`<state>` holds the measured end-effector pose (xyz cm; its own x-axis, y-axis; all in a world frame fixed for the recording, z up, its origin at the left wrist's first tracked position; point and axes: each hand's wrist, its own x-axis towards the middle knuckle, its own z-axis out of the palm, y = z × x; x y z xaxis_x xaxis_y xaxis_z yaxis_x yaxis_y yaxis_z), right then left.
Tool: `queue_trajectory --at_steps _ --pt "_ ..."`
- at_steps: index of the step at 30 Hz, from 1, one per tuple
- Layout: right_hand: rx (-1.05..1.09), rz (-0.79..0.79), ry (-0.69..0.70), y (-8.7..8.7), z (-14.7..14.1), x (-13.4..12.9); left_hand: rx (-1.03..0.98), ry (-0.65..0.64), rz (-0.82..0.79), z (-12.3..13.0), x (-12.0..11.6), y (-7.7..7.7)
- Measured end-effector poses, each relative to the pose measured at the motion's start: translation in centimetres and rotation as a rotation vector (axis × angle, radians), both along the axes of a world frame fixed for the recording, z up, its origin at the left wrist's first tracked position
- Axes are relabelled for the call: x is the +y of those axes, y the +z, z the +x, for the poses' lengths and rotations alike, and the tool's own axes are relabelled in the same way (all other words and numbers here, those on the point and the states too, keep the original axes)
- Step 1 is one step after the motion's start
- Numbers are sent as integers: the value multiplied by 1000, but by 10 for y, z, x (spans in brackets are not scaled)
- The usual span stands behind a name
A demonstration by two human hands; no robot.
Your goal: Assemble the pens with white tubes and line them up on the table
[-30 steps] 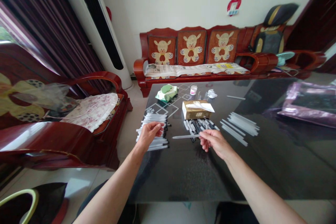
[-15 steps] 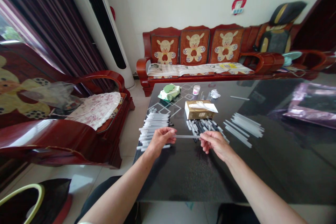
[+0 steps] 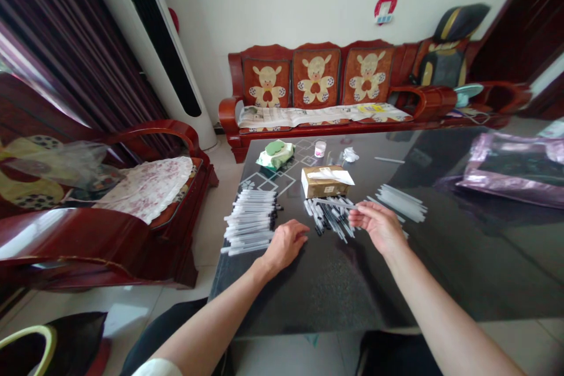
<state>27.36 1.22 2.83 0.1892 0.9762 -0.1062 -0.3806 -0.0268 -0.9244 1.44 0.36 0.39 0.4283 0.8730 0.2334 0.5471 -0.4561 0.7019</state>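
My right hand [image 3: 379, 224] pinches one end of a thin translucent pen barrel [image 3: 335, 204], which points left over a loose pile of black-and-clear pen parts [image 3: 328, 217]. My left hand [image 3: 287, 242] is low over the table, fingers loosely bent and tips apart, with no object visible in it. Just left of that hand lies a stack of white pens [image 3: 250, 217] with dark tips, laid side by side. Beyond my right hand is a fan of frosted pen barrels [image 3: 403, 202], partly hidden by the hand.
A gold tissue box [image 3: 324, 188] stands behind the loose pile. Farther back are a green wipes pack [image 3: 275, 155], a small cup [image 3: 320, 149], crumpled tissue [image 3: 351, 155] and a single stick [image 3: 389, 160]. A purple plastic bag [image 3: 515, 167] lies right on the dark table [image 3: 440, 264].
My left hand has let go of the barrel and dropped down. My right hand has lifted it forward over the loose pile. The whole view has shifted a little.
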Motion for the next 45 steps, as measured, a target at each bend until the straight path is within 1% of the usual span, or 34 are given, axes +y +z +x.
queue_trajectory --at_steps 1,3,5,8,10,12,14,17,24,31,35,39,45 --pt "11 5 -9 1 0 0 40 -20 42 6 2 -1" --pt "31 10 -23 3 -2 0 101 -15 107 15 11 -3" --pt "48 13 -32 6 -5 0 150 52 146 20 27 -5" --pt "66 19 -32 11 -6 0 181 153 165 27 56 -8" --pt "75 29 -41 14 -4 0 187 168 163 33 72 -10" --pt "82 40 -53 15 -1 0 216 168 157 38 82 -13" --pt "83 51 -59 17 2 0 245 168 150 43 87 -15" --pt "82 59 -56 18 5 0 264 167 141 44 88 -16" --pt "109 72 -53 20 2 1 289 185 116 38 85 -15" --pt "130 84 -57 19 0 1 305 267 105 42 86 -16" --pt "131 79 -47 18 0 2 365 330 32 48 81 -14" --pt "127 77 -40 18 -2 2 402 364 -15 51 75 -11" --pt "116 79 -27 18 -5 1 445 356 -10 51 66 -9"
